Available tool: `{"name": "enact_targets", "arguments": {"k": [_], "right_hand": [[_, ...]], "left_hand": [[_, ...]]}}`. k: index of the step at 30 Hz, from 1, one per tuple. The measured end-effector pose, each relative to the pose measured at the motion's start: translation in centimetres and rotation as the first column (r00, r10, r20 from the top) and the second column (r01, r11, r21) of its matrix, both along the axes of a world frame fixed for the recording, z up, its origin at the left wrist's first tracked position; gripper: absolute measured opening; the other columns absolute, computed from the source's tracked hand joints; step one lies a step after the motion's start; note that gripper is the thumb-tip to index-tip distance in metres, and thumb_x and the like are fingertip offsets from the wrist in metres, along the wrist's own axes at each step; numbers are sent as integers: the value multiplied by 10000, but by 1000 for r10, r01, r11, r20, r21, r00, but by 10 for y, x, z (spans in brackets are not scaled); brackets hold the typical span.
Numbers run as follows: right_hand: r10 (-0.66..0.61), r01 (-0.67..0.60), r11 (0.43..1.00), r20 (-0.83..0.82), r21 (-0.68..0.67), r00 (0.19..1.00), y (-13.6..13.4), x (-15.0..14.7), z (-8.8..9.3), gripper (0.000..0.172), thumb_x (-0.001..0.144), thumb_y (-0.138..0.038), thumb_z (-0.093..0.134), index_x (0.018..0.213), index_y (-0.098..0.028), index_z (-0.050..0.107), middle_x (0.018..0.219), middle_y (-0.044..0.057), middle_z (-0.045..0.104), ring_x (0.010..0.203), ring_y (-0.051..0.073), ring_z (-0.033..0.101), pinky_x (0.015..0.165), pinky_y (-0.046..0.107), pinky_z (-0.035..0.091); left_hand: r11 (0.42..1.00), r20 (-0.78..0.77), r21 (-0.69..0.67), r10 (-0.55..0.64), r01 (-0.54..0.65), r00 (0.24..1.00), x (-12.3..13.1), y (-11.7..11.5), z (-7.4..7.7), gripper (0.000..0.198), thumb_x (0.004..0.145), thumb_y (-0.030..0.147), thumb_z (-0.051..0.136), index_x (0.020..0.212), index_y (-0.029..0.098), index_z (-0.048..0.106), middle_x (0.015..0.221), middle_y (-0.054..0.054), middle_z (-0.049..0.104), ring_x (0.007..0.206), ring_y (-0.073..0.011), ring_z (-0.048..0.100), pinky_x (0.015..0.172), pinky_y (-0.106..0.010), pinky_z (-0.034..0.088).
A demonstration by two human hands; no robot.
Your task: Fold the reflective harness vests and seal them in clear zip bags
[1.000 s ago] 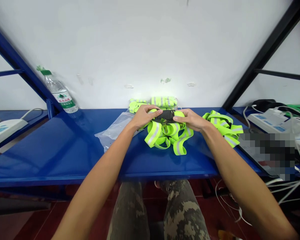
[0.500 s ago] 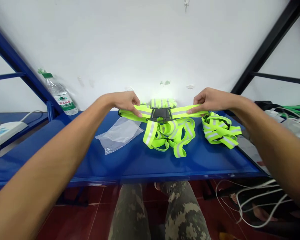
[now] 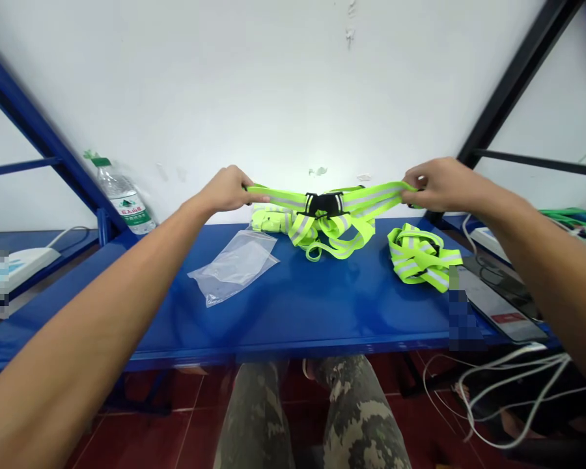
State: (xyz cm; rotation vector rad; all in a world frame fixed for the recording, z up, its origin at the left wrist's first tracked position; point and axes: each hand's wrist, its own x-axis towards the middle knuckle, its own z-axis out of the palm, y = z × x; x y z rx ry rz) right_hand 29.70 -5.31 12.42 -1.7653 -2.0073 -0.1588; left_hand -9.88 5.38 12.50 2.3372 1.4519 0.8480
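Between my hands a neon yellow reflective harness [image 3: 371,198] with silver stripes is stretched out above the blue shelf. A black buckle [image 3: 325,204] sits at its middle, and loose straps hang below it. My left hand [image 3: 229,190] pinches the strap's left end. Its right end is gripped by my right hand [image 3: 432,184], thumb and fingers closed. Behind the hanging straps, a folded yellow bundle [image 3: 269,219] lies against the wall, partly covered. Another tangled reflective harness [image 3: 420,257] rests on the shelf below my right hand.
A clear plastic bag [image 3: 237,266] lies flat on the blue shelf [image 3: 303,312]. At the left, a water bottle [image 3: 127,198] leans by the blue frame. A phone [image 3: 498,303] and white cables [image 3: 512,397] are at the right. White devices stand further out on both sides.
Both hands have risen and moved slightly apart, lifting the harness. Its straps, which were spread on the shelf, now hang higher and further back. The view has shifted a little.
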Motion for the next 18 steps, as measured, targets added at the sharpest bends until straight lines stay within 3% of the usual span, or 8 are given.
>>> {"name": "enact_targets", "arguments": {"k": [2, 4, 6, 8, 10, 12, 15, 18], "right_hand": [[-22, 31, 999, -236, 34, 971, -11, -3, 2, 188, 749, -175, 703, 688, -164, 526, 650, 41, 601, 580, 110, 512, 591, 300, 365], [-21, 68, 994, -476, 81, 879, -17, -5, 0, 220, 748, -225, 748, 778, -163, 539, 719, 50, 616, 570, 99, 523, 566, 292, 378], [-56, 143, 984, -572, 108, 818, -18, -9, -2, 255, 734, -267, 782, 843, -151, 583, 689, 31, 583, 531, 85, 474, 528, 291, 358], [-71, 181, 972, -551, 148, 831, -16, -11, -5, 255, 742, -285, 781, 865, -138, 613, 702, 41, 589, 551, 88, 462, 531, 291, 365], [-7, 81, 988, -490, 130, 872, -13, -13, -8, 248, 747, -308, 778, 850, -140, 628, 782, 71, 638, 620, 108, 507, 572, 286, 410], [109, -146, 988, -444, -50, 889, -9, -16, -12, 256, 743, -364, 783, 817, -155, 654, 823, 78, 675, 696, 147, 571, 626, 291, 461], [266, -407, 876, -443, -261, 856, -1, -32, -19, 281, 697, -421, 820, 828, -191, 727, 866, 77, 713, 841, 234, 646, 756, 356, 524], [401, -501, 864, -540, -46, 740, 10, -66, -23, 428, 664, -393, 849, 1042, -231, 732, 1110, 75, 696, 1071, 287, 630, 928, 423, 516]], "left_hand": [[1000, 146, -21, -20, 23, 989, 0, -6, 0, 316, 585, 426, 873, 552, 171, 690, 465, -36, 508, 591, -195, 557, 574, -324, 409], [998, 328, -37, -29, 44, 944, 2, -8, -2, 336, 607, 455, 862, 603, 164, 694, 522, -50, 572, 561, -166, 557, 547, -309, 429], [997, 481, -55, -17, 50, 876, 8, -7, -6, 355, 643, 454, 848, 623, 150, 665, 580, -56, 602, 551, -144, 570, 552, -303, 469], [996, 595, -78, 16, 38, 803, 18, -6, -8, 348, 696, 421, 824, 654, 134, 632, 630, -49, 607, 559, -131, 586, 579, -312, 517], [995, 671, -95, 60, 5, 739, 31, -6, -6, 312, 748, 366, 794, 694, 124, 605, 662, -32, 595, 580, -124, 597, 609, -328, 554], [995, 711, -94, 74, -10, 700, 47, -9, -2, 268, 792, 309, 761, 724, 119, 584, 681, -18, 580, 611, -121, 612, 640, -333, 571], [992, 730, -58, -32, 109, 683, 74, -17, 7, 183, 845, 250, 707, 807, 118, 586, 734, -16, 591, 712, -147, 674, 709, -335, 572], [933, 706, -38, -228, 357, 671, 100, -31, 17, 164, 854, 226, 696, 945, 127, 602, 808, -25, 622, 865, -202, 717, 798, -368, 559]]}}
